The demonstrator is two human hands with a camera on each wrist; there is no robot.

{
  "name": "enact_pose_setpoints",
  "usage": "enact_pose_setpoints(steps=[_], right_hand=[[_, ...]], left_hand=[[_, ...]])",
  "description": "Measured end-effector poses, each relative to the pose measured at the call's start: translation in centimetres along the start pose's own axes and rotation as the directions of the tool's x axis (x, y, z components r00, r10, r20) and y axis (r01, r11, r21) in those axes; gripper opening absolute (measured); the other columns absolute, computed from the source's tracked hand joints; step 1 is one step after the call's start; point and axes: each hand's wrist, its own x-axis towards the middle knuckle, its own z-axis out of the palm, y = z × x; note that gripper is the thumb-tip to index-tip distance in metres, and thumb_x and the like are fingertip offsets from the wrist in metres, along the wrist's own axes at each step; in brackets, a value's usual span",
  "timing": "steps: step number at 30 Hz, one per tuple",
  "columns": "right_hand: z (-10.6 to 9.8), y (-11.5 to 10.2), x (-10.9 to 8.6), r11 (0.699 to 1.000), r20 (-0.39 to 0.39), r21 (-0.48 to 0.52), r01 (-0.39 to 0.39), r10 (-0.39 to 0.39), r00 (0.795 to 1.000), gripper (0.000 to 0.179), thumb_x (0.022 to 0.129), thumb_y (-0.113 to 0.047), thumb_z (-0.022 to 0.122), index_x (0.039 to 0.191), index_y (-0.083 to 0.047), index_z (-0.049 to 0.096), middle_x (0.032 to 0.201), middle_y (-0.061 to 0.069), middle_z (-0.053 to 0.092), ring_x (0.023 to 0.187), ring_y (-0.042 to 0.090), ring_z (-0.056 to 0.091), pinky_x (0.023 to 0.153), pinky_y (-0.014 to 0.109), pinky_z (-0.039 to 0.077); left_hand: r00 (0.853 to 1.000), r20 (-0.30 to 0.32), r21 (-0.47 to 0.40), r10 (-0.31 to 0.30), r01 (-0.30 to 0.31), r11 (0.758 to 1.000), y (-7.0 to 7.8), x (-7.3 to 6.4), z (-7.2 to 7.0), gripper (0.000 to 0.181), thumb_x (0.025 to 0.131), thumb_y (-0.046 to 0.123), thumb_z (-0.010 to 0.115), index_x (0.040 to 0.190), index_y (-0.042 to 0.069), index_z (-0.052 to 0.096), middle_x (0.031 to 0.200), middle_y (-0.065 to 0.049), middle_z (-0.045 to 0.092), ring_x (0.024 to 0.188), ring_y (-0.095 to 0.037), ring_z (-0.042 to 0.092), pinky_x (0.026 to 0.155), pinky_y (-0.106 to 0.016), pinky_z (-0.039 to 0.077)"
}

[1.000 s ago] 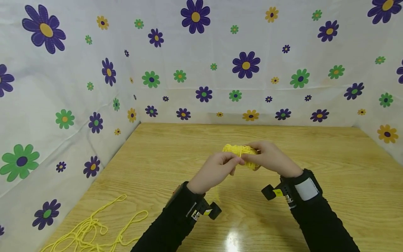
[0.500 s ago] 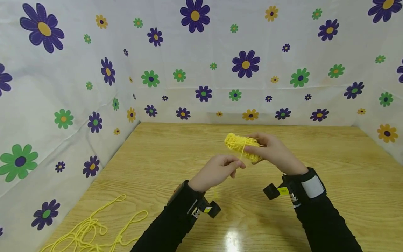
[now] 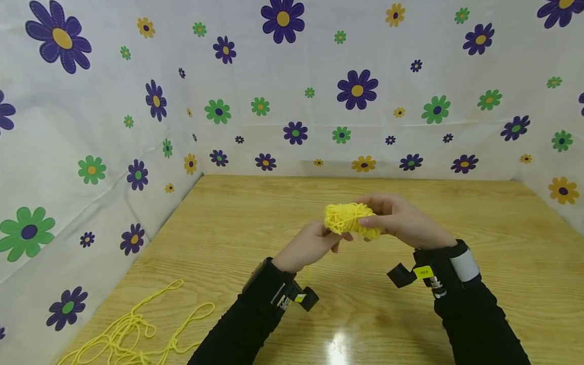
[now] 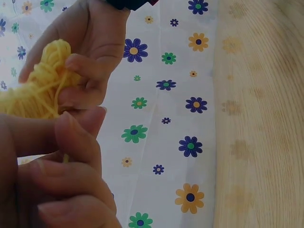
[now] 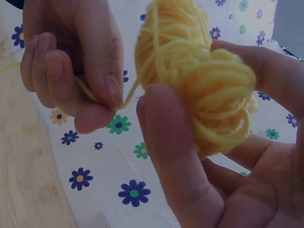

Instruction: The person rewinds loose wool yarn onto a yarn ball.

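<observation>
A bundle of yellow yarn (image 3: pixel 345 218), wound into a thick oblong, is held above the table in the head view. My right hand (image 3: pixel 398 221) grips its right end, thumb on the near side and fingers behind. Close by at its lower left, my left hand (image 3: pixel 311 245) pinches a single strand of yarn (image 5: pixel 128 100) between thumb and forefinger. In the right wrist view that strand runs from the bundle through the left hand's fingers and out to the left. Loops bulge at the bundle's end near the right thumb. The left fingertips are partly behind the bundle in the head view.
Loose yellow yarn (image 3: pixel 130 324) lies in tangled loops at the front left of the wooden table (image 3: pixel 255 208). A white flowered cloth (image 3: pixel 274 101) hangs behind the table and along both sides. Each wrist wears a black strap with a small camera.
My right hand has shifted slightly right and turned the yarn bundle, which rose and then came down against the left hand. The left hand keeps pinching the strand, almost in place.
</observation>
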Motion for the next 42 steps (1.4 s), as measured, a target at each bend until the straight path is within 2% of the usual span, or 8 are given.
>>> enact_pose_setpoints(steps=[4,7,13,18,20,25,34,42], right_hand=[[-0.1,0.0,-0.1,0.999,0.109,0.019,0.046,-0.047,0.993,0.042,0.091,-0.001,0.053,0.129,0.012,0.040,0.109,0.015,0.056,0.091,0.020,0.058,0.075,0.027,0.052],[-0.3,0.0,-0.2,0.999,0.154,0.012,0.053,-0.054,0.987,0.043,0.090,-0.001,0.054,0.129,0.013,0.040,0.110,0.014,0.057,0.093,0.020,0.057,0.078,0.029,0.051],[-0.6,0.1,-0.3,0.997,0.216,-0.032,0.068,-0.060,0.975,0.041,0.091,-0.002,0.055,0.127,0.013,0.044,0.107,0.012,0.060,0.089,0.018,0.058,0.076,0.028,0.052],[-0.5,0.2,-0.3,0.994,0.268,-0.048,0.098,-0.082,0.960,0.037,0.091,-0.001,0.056,0.125,0.011,0.048,0.107,0.017,0.060,0.085,0.016,0.058,0.074,0.028,0.053],[-0.3,0.1,-0.3,0.994,0.271,-0.075,0.081,-0.058,0.961,0.036,0.090,-0.002,0.057,0.124,0.009,0.050,0.108,0.019,0.060,0.085,0.017,0.059,0.074,0.029,0.053],[0.1,-0.1,-0.2,0.983,0.246,-0.183,0.009,0.037,0.969,0.036,0.089,-0.010,0.060,0.122,0.004,0.055,0.108,0.016,0.062,0.085,0.021,0.060,0.074,0.031,0.054],[0.6,0.4,0.2,0.963,0.199,-0.269,-0.034,0.090,0.976,0.036,0.088,-0.015,0.062,0.120,0.002,0.057,0.104,0.013,0.063,0.083,0.021,0.059,0.072,0.030,0.053],[0.6,0.8,0.5,0.941,0.129,-0.331,-0.063,0.111,0.985,0.038,0.090,-0.021,0.060,0.122,-0.002,0.056,0.097,0.010,0.062,0.077,0.022,0.054,0.068,0.037,0.050]], left_hand=[[1.000,-0.024,-0.026,0.011,-0.012,1.000,-0.1,0.0,-0.3,0.020,0.098,0.004,0.043,0.112,-0.001,0.057,0.087,-0.007,0.054,0.071,-0.021,0.046,0.067,-0.031,0.040],[0.999,-0.030,-0.040,0.012,-0.013,0.999,0.0,0.0,-0.7,0.017,0.097,0.002,0.043,0.101,-0.004,0.058,0.081,-0.007,0.052,0.072,-0.018,0.045,0.067,-0.031,0.041],[1.000,-0.010,-0.060,-0.017,0.017,0.998,0.0,-0.1,-1.2,0.026,0.100,0.014,0.042,0.092,-0.003,0.060,0.085,-0.006,0.057,0.077,-0.017,0.050,0.070,-0.031,0.043],[0.999,-0.014,-0.042,-0.033,0.032,0.999,0.0,-0.1,-1.4,0.033,0.099,0.026,0.044,0.080,0.002,0.055,0.075,-0.002,0.048,0.063,-0.013,0.040,0.060,-0.028,0.035],[0.999,-0.020,-0.042,-0.026,0.025,0.999,-0.1,-0.1,-1.4,0.034,0.099,0.028,0.045,0.077,0.003,0.053,0.071,-0.003,0.042,0.060,-0.015,0.033,0.057,-0.029,0.029],[0.999,-0.047,-0.043,-0.020,0.018,0.999,0.0,-0.2,-1.7,0.033,0.099,0.028,0.045,0.083,0.003,0.058,0.072,-0.003,0.043,0.056,-0.015,0.029,0.055,-0.029,0.026],[0.996,-0.084,-0.029,-0.021,0.019,0.999,0.5,-0.6,-2.1,0.033,0.099,0.026,0.045,0.089,0.000,0.062,0.067,-0.002,0.038,0.048,-0.013,0.021,0.048,-0.027,0.020],[0.995,-0.102,0.020,-0.016,0.018,1.000,1.6,-1.2,-1.9,0.027,0.099,0.023,0.046,0.096,0.005,0.066,0.070,-0.003,0.043,0.058,-0.015,0.033,0.053,-0.029,0.028]])
